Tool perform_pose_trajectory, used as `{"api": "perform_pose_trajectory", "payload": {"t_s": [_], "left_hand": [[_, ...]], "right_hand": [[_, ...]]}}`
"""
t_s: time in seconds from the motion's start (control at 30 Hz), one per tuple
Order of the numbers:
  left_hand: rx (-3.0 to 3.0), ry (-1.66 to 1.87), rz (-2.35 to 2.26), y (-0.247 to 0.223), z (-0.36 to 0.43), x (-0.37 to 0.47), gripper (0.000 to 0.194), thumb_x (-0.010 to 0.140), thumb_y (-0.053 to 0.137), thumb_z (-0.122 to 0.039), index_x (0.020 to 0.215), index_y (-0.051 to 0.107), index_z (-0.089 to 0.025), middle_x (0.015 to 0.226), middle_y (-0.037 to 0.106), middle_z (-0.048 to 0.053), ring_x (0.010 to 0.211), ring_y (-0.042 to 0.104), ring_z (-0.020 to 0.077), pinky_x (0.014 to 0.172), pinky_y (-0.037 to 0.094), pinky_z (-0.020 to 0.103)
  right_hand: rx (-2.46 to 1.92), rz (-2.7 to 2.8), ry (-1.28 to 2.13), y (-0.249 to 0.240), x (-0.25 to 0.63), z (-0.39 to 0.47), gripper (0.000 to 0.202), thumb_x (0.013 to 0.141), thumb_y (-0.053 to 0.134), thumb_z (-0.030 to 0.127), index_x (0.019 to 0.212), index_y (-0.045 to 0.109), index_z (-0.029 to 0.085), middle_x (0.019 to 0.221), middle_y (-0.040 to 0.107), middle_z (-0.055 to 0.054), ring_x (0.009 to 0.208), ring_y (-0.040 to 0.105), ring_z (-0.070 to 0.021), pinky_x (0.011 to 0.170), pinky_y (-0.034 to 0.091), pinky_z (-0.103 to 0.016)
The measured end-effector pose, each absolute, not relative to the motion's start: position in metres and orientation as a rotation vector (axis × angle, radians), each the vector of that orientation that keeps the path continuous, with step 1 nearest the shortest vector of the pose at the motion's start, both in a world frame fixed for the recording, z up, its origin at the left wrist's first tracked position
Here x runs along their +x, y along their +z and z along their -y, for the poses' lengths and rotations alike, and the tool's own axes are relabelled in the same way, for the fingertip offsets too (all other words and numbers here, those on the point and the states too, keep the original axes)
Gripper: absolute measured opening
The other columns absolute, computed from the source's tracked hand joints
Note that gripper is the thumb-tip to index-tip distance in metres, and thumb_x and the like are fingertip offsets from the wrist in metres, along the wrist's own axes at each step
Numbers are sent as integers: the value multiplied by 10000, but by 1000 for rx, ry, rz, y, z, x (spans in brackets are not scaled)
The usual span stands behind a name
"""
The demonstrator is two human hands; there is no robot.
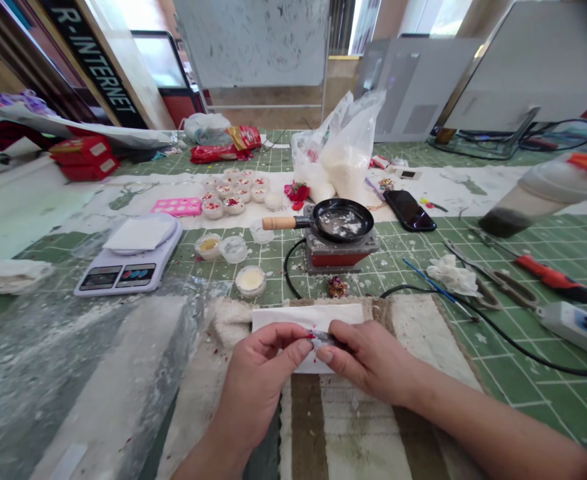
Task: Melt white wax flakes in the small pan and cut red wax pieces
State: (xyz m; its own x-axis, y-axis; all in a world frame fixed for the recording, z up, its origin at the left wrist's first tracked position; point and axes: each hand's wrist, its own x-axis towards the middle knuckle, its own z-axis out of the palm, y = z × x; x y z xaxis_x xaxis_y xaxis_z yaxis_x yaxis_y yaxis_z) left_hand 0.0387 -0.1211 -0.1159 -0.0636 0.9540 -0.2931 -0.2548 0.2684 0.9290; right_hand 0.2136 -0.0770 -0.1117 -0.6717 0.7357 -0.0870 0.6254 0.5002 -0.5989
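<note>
Over a sheet of white paper (308, 315) lying on a striped cloth (336, 427), both hands meet at the fingertips. My left hand (260, 370) is closed in a pinch on a small red petal (310, 336). My right hand (378, 360) wraps its fingers round a small dark-handled blade (326, 337), whose metal end points left and touches or nearly touches the petal. Its exact kind is partly hidden by the fingers. Tiny red bits lie on the paper. Just beyond the paper sits a small clump of dried flowers (338, 287).
A small black pan (343, 220) stands on a hot plate (340, 253), its cord crossing right. Left are a kitchen scale (130, 257), a cup of pale wax-like stuff (250, 281) and several petal-topped cups (233, 203). Right are scissors (493, 277), a phone (409, 210) and a power strip (576, 328).
</note>
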Motion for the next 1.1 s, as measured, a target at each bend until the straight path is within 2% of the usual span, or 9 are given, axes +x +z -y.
{"api": "perform_pose_trajectory", "payload": {"t_s": [0.37,0.63,1.1], "left_hand": [[726,1134,-1199,-114,120,39,116,654,722,-220,760,678,-197,744,677,-34,710,575,77,682,428,172],[621,1125,-1090,-115,120,39,117,694,688,-231,770,627,-168,741,636,-16,705,536,90,678,398,205],[607,1082,-1031,-115,121,40,123,707,674,-215,810,630,-167,764,621,-5,725,528,103,714,385,235]], "right_hand": [[-1179,2577,888,-113,213,77,380,899,291,476,714,447,183,555,433,37,489,376,-75,480,178,-219],[-1171,2509,963,-110,212,76,367,861,362,514,691,391,190,538,407,53,472,337,-68,467,185,-204],[-1139,2556,898,-110,212,78,387,890,307,489,689,431,182,530,392,47,476,339,-71,475,177,-223]]}}
